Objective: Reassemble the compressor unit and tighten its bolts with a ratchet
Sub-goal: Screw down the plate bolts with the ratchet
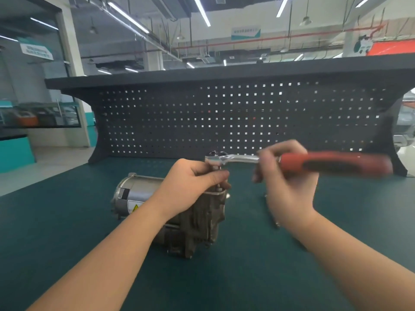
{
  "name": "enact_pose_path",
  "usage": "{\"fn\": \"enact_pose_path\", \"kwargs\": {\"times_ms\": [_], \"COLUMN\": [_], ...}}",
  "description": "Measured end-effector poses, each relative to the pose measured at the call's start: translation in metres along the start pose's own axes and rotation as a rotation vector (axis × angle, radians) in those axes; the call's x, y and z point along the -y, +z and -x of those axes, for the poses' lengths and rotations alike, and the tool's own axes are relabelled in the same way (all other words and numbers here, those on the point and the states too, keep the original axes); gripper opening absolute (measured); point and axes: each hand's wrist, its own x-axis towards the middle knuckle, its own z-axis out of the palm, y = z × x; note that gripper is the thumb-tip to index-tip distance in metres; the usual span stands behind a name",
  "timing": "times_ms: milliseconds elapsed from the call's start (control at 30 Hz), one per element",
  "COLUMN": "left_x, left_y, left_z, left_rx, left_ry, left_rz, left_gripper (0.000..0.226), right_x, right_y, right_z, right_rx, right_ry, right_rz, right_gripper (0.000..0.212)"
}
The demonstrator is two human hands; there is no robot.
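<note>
Your right hand (289, 176) grips the chrome ratchet with red-and-black rubber handle (314, 163); fingers curl round the shaft where the metal meets the red grip. The hand is blurred, so exact finger positions I cannot tell. The handle points to the right, approx. level, and the ratchet head sits over the top of the compressor.

Your left hand (193, 185) curls round the ratchet head and the socket below it, thumb and fingers pinching it just above the housing, w/ the palm resting on the unit.

The grey metal compressor unit with silver cylindrical motor (175, 212) lies on its side on the dark green bench mat (67, 221), near the middle, motor end to the left. A yellow warning label (134, 207) shows on the motor.

Behind the bench stands a black perforated pegboard panel (224, 117).
</note>
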Motion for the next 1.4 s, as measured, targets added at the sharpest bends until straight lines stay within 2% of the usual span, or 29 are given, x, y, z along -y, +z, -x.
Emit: {"fn": "enact_pose_path", "kwargs": {"times_ms": [67, 100, 133, 167, 200, 300, 333, 367, 400, 467, 567, 633, 700, 800, 833, 867, 900, 933, 967, 1033, 1100, 1133, 1167, 1200, 1233, 1267, 1333, 1367, 1400], "left_x": [0.002, 0.004, 0.006, 0.008, 0.009, 0.009, 0.005, 0.004, 0.002, 0.003, 0.012, 0.015, 0.016, 0.012, 0.015, 0.013, 0.015, 0.01, 0.012, 0.011, 0.012, 0.011, 0.011, 0.01, 0.011, 0.01, 0.006, 0.008, 0.007], "left_y": [0.0, 0.0, 0.0, 0.0, 0.0, 0.002, 0.003, 0.003, 0.003, 0.003, 0.002, 0.002, 0.001, 0.002, 0.001, 0.001, 0.0, 0.0, -0.001, -0.002, -0.002, -0.001, -0.001, 0.001, 0.001, 0.003, 0.005, 0.005, 0.005], "left_z": [-0.002, -0.003, -0.004, -0.005, -0.005, -0.004, -0.002, -0.002, -0.002, -0.002, -0.004, -0.006, -0.006, -0.003, -0.003, -0.001, -0.002, -0.001, -0.002, -0.003, -0.004, -0.003, -0.003, -0.002, -0.003, -0.002, -0.001, -0.001, -0.001], "left_rx": [-0.004, 0.0, 0.001, -0.004, -0.01, -0.01, 0.003, 0.024, 0.041, 0.055, 0.017, -0.002, 0.006, 0.053, 0.058, 0.066, 0.064, 0.051, 0.031, -0.015, -0.02, -0.019, -0.023, -0.027, -0.033, -0.045, -0.05, -0.044, -0.034], "left_ry": [-0.021, -0.023, -0.025, -0.022, -0.021, 0.013, 0.034, 0.054, 0.061, 0.071, 0.089, 0.072, 0.07, 0.031, 0.044, 0.05, 0.059, 0.056, 0.056, 0.035, 0.008, -0.004, 0.002, 0.005, 0.016, 0.01, 0.003, 0.019, 0.023], "left_rz": [-0.018, -0.034, -0.044, -0.039, -0.022, 0.082, 0.097, 0.109, 0.117, 0.118, 0.118, 0.13, 0.128, 0.157, 0.147, 0.14, 0.121, 0.104, 0.085, 0.045, 0.003, -0.006, -0.014, -0.013, -0.004, 0.02, 0.091, 0.097, 0.096], "left_gripper": [0.019, 0.02, 0.02, 0.02, 0.02, 0.01, 0.009, 0.011, 0.013, 0.015, 0.021, 0.029, 0.028, 0.005, 0.02, 0.029, 0.028, 0.02, 0.012, 0.011, 0.015, 0.016, 0.017, 0.017, 0.015, 0.011, 0.003, 0.009, 0.019], "right_x": [-0.006, -0.009, -0.013, -0.013, -0.01, 0.001, 0.002, 0.003, 0.004, 0.003, -0.004, -0.007, -0.008, -0.003, 0.0, 0.003, 0.003, 0.003, 0.003, -0.001, -0.006, -0.009, -0.01, -0.01, -0.006, -0.002, 0.006, 0.007, 0.008], "right_y": [-0.002, -0.001, 0.001, 0.002, 0.002, -0.008, -0.01, -0.009, -0.007, -0.001, -0.008, -0.014, -0.013, -0.004, -0.001, 0.0, 0.001, 0.001, -0.001, -0.001, 0.001, 0.002, 0.005, 0.005, 0.006, 0.005, 0.005, 0.007, 0.009], "right_z": [-0.015, -0.017, -0.015, -0.012, -0.009, -0.008, -0.009, -0.007, -0.002, 0.004, 0.004, -0.001, -0.001, 0.003, 0.004, 0.006, 0.008, 0.01, 0.009, 0.002, -0.007, -0.008, -0.007, -0.004, -0.001, 0.003, 0.007, 0.01, 0.015], "right_rx": [-0.096, -0.123, -0.144, -0.136, -0.103, 0.202, 0.305, 0.372, 0.385, 0.336, 0.274, 0.265, 0.288, 0.36, 0.376, 0.373, 0.354, 0.308, 0.231, 0.031, -0.127, -0.162, -0.182, -0.178, -0.16, -0.12, 0.047, 0.141, 0.239], "right_ry": [0.631, 0.803, 0.853, 0.774, 0.603, -0.246, -0.545, -0.76, -0.873, -0.897, -0.74, -0.649, -0.672, -0.796, -0.806, -0.773, -0.706, -0.613, -0.484, -0.021, 0.542, 0.71, 0.775, 0.723, 0.587, 0.385, -0.157, -0.411, -0.612], "right_rz": [-0.58, -0.737, -0.779, -0.733, -0.598, 0.232, 0.398, 0.437, 0.441, 0.403, 0.291, 0.234, 0.235, 0.338, 0.362, 0.364, 0.346, 0.324, 0.285, 0.001, -0.501, -0.643, -0.697, -0.658, -0.566, -0.383, 0.171, 0.388, 0.456], "right_gripper": [0.021, 0.021, 0.021, 0.021, 0.021, 0.013, 0.017, 0.023, 0.028, 0.028, 0.017, 0.017, 0.017, 0.027, 0.031, 0.029, 0.02, 0.011, 0.011, 0.015, 0.025, 0.028, 0.027, 0.026, 0.026, 0.023, 0.014, 0.011, 0.012]}}
